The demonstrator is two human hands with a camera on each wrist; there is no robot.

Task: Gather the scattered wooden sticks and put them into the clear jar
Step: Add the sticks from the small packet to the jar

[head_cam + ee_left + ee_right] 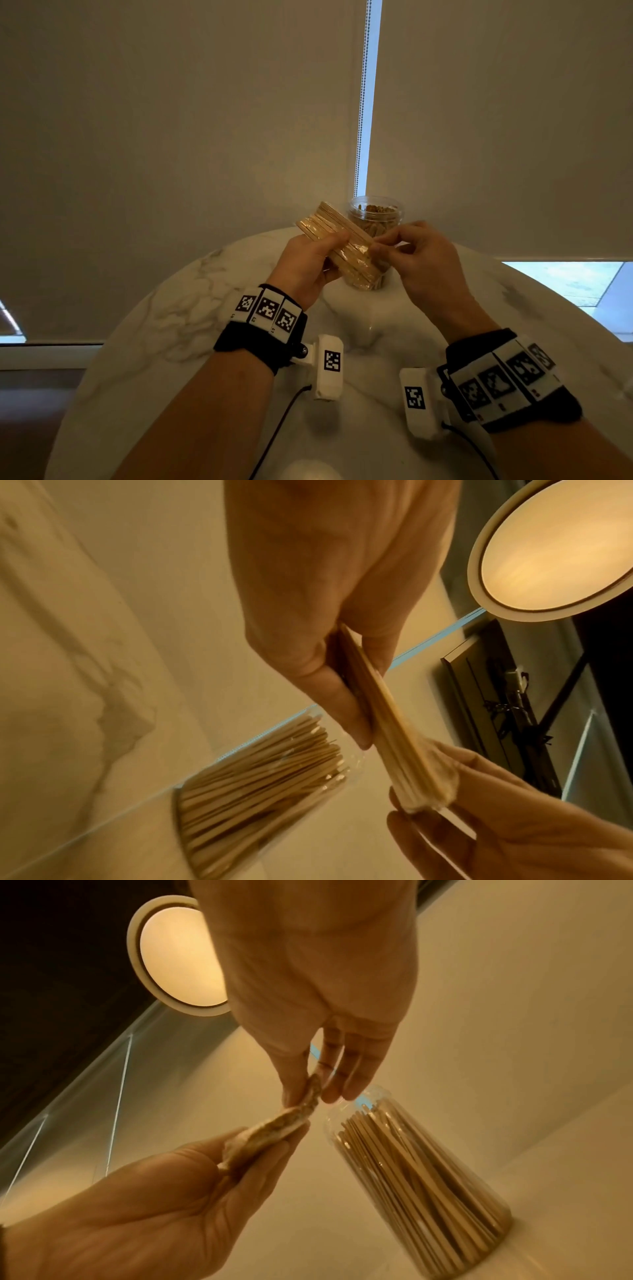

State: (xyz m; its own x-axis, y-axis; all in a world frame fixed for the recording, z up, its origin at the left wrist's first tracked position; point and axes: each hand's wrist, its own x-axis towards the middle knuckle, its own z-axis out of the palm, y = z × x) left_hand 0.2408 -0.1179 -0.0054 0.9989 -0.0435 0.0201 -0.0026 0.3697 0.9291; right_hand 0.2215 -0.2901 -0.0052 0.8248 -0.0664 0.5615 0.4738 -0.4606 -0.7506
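Note:
My left hand (320,255) grips a pack of flat wooden sticks (325,219) wrapped in clear plastic, holding it tilted above the table in front of the jar. My right hand (381,247) pinches the wrapper's loose end (310,1096) at the pack's right end with thumb and forefinger. The clear jar (375,212) stands upright behind the hands, open at the top and packed with several sticks (421,1177). In the left wrist view the pack (394,737) runs from my left fingers down to the right hand (514,831), with the jar (267,785) beside it.
The round white marble table (171,325) reaches toward me and curves off at both sides. Closed roller blinds with a bead chain (363,102) hang just behind the jar. A round ceiling lamp (181,958) shows overhead in both wrist views.

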